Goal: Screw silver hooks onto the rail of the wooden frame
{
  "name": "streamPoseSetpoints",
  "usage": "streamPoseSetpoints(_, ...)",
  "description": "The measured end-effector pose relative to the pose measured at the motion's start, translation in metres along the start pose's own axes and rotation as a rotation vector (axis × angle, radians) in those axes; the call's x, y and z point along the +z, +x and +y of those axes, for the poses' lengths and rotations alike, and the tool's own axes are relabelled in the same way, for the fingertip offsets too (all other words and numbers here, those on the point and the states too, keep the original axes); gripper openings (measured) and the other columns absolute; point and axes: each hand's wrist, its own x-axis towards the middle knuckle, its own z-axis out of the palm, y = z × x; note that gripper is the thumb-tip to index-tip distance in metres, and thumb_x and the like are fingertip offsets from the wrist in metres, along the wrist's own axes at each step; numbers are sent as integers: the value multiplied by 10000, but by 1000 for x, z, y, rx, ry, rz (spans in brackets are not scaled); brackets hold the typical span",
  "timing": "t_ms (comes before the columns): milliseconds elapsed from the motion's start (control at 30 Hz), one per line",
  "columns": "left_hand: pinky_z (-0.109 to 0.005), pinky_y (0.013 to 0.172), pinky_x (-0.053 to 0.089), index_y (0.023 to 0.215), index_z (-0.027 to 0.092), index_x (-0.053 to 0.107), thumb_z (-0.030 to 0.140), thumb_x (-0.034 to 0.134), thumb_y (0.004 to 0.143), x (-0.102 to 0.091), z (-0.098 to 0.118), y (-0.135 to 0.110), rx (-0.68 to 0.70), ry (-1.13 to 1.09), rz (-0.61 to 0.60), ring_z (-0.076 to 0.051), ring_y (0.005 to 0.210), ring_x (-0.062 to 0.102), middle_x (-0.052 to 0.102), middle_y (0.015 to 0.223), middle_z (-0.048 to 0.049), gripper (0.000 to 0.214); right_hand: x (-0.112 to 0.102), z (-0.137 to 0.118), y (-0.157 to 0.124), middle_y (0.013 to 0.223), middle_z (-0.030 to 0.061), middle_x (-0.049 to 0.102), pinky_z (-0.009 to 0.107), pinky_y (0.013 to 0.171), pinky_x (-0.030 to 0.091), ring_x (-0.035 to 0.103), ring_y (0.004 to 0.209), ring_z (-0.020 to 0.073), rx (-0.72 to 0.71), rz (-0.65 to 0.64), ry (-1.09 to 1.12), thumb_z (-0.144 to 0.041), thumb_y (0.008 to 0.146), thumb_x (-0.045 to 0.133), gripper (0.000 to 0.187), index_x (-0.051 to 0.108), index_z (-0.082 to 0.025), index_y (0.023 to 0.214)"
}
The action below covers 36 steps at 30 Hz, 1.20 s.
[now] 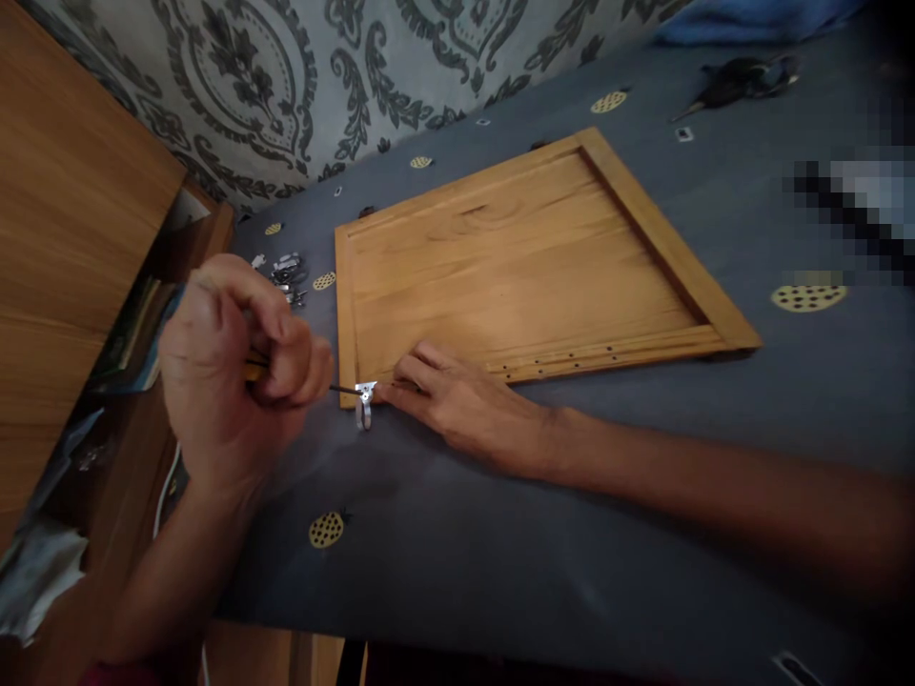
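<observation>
A framed wooden panel lies on the grey patterned cloth. At its near left corner sits a small silver metal hinge, its curved part hanging past the panel's edge. My left hand is closed around a screwdriver; the handle is mostly hidden in the fist. The thin dark shaft reaches right, its tip at the hinge plate. My right hand rests over the panel's near edge with bent fingers, a fingertip holding against the hinge plate's right side. Small dark holes run along that edge to the right of this hand.
Several small metal parts lie left of the panel. A dark tool-like object and a blue cloth are at the back right. A wooden cabinet with cluttered shelves stands at the left, against the patterned wall.
</observation>
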Motion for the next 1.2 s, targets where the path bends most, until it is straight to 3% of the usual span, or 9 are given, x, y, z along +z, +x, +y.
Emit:
streamPoseSetpoints(267, -157, 317, 205, 682, 163, 629, 429, 752, 874, 2, -4, -2, -43, 36, 46, -32, 306, 138, 269, 413, 107, 351, 0, 1, -1, 1077, 162, 599, 392, 809, 459, 434, 938, 245, -12, 21, 8, -159, 1050, 331, 384, 616, -59, 1288)
streamPoseSetpoints(500, -165, 322, 192, 685, 146, 608, 484, 711, 887, 2, -10, -2, -33, 10, 12, -31, 307, 137, 249, 406, 105, 407, 2, 1, 0, 1061, 163, 591, 397, 811, 461, 435, 933, 247, -4, 21, 0, -169, 1052, 330, 378, 636, -65, 1250)
streamPoseSetpoints(600, -181, 343, 234, 728, 149, 618, 450, 675, 931, -1, -8, -4, -23, 57, -37, -41, 326, 182, 286, 433, 94, 367, 1, 1, 0, 1075, 162, 591, 396, 824, 465, 440, 945, 244, -3, 10, 9, -171, 1054, 327, 388, 624, -67, 1281)
streamPoseSetpoints(767, -259, 476, 427, 880, 147, 672, 342, 710, 892, -19, -1, -5, -88, 233, -192, -126, 493, 493, 479, 567, 26, 200, 1, 2, -1, 1067, 159, 595, 404, 833, 465, 437, 948, 249, -15, 33, 19, -178, 1056, 327, 397, 624, -70, 1297)
streamPoseSetpoints(867, -310, 506, 522, 915, 141, 684, 357, 644, 948, -30, -4, 0, -62, 123, -343, -140, 487, 540, 521, 577, 10, 222, 1, 2, -1, 1067, 163, 588, 405, 823, 471, 440, 950, 253, -6, 12, 23, -174, 1053, 326, 406, 610, -70, 1325)
streamPoseSetpoints(933, -270, 453, 505, 910, 150, 691, 311, 611, 975, -32, -9, 3, -38, 43, -381, -110, 401, 492, 460, 510, 44, 191, 2, 1, 0, 1061, 163, 587, 403, 815, 473, 443, 945, 253, 0, 10, 12, -175, 1055, 317, 415, 609, -69, 1329)
streamPoseSetpoints(1067, -171, 338, 281, 840, 193, 692, 306, 670, 945, -19, -13, 2, -70, 49, -114, -38, 315, 197, 273, 451, 108, 155, 3, 1, 0, 1061, 158, 595, 400, 816, 475, 450, 946, 251, -11, 29, -11, -159, 1053, 312, 421, 602, -61, 1343)
streamPoseSetpoints(1200, -206, 360, 179, 804, 224, 646, 244, 654, 923, 3, -13, -4, -62, 128, 222, -49, 362, 135, 235, 458, 109, 121, 1, 1, 0, 1076, 159, 600, 403, 832, 481, 456, 972, 254, -5, 9, -4, -162, 1051, 325, 410, 600, -70, 1342)
